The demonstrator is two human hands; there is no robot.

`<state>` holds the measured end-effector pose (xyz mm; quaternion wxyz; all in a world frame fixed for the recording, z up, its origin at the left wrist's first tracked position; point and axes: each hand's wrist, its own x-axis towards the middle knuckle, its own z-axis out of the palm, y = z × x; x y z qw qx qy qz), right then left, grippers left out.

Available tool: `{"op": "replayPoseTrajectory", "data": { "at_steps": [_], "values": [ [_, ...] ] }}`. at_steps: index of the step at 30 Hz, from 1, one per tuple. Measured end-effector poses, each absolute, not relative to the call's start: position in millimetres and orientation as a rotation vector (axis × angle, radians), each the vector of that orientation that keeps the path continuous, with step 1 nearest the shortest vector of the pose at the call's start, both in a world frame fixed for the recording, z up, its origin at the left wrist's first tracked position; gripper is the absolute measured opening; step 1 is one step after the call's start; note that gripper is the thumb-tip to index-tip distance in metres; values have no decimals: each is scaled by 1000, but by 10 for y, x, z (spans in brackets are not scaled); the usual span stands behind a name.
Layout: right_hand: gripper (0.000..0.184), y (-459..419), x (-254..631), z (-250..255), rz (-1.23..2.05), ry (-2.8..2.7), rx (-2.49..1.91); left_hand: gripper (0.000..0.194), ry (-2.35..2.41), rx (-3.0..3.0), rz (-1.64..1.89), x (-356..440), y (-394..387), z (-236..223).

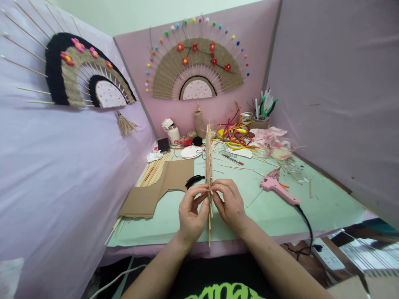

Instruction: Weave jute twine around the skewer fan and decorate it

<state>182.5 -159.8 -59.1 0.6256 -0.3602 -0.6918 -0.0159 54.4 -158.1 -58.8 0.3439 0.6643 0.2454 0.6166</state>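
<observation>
A flat piece with thin wooden sticks [208, 160], seen edge-on, stands upright over the table between my hands. Its stick ends poke out below my fingers. My left hand [193, 212] pinches it from the left, thumb and fingers closed. From the right, my right hand [230, 203] closes on the same spot with its fingertips. The broad faces of the piece are turned out of sight. A black tassel [194, 181] lies just beyond my left hand, beside cut brown cardboard [141, 201].
A pink glue gun [279, 190] with a black cord lies at right. Bamboo sticks [155, 171] lie at left. Colourful pipe cleaners [237, 139], a white bottle [171, 132] and a twine roll [199, 123] stand or lie at the back. Decorated fans [198, 56] hang on the walls.
</observation>
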Motion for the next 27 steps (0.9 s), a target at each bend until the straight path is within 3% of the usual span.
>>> {"op": "replayPoseTrajectory", "data": {
  "at_steps": [9, 16, 27],
  "values": [
    [21, -1616, 1773, -672, 169, -1430, -805, 25, 674, 1677, 1555, 529, -1575, -524],
    [10, -1663, 1750, -694, 429, -1341, -797, 5, 724, 1721, 1493, 506, -1578, -484],
    [2, -1714, 1764, -672, 495, -1365, -846, 20, 813, 1977, 1514, 414, -1585, -444]
  ]
}}
